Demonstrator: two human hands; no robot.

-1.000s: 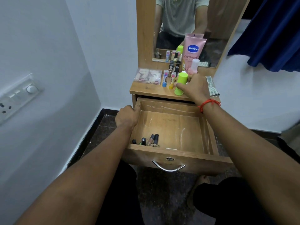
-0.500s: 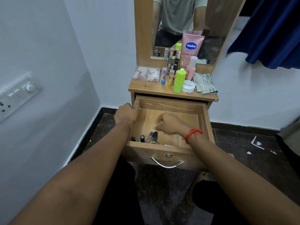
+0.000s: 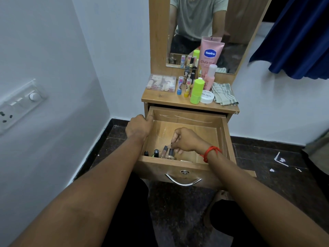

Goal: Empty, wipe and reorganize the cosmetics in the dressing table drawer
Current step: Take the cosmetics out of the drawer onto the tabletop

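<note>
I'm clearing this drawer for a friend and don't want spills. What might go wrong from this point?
The right hand pinches the dark-capped bottle, which stands tight against other small bottles at the drawer front; lifting it may tip them. The tabletop is crowded, so setting another item down could knock the green bottle near its front edge, or the Vaseline tube standing tall against the mirror.

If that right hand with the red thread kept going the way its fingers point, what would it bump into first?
Probably the small beige bottle with a dark cap, standing by the wooden drawer's front wall. The right hand's curled fingertips sit right at its cap, though contact is unclear.
</note>
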